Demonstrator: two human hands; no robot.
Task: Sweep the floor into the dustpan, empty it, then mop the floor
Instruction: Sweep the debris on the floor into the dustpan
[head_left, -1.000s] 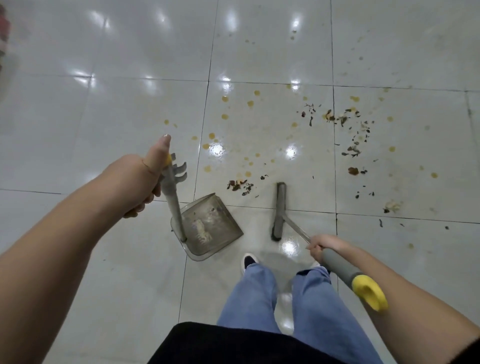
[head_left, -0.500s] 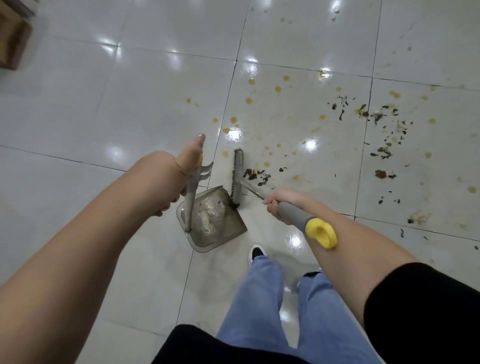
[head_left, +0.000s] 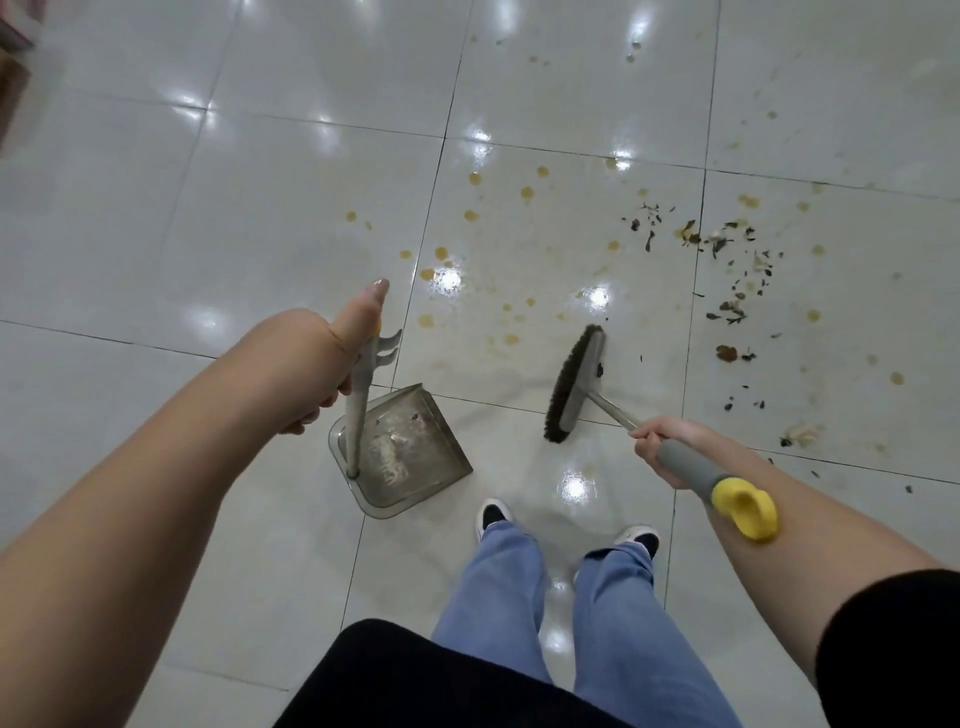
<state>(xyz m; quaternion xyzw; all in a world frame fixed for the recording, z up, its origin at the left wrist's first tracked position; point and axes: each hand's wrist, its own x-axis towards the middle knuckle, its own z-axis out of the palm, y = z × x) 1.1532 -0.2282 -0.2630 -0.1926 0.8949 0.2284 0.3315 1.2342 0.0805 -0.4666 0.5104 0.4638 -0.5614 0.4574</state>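
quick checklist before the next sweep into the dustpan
1. Left hand holds the dustpan handle: ok.
2. Right hand holds the broom grip: ok.
3. Dustpan mouth faces the broom head: ok.
4. Dustpan lip flat on the floor: cannot tell.
5. Broom head behind the debris: not ok, the scraps lie farther right.
6. Yellow stains sweepable: not ok, likely need the mop.
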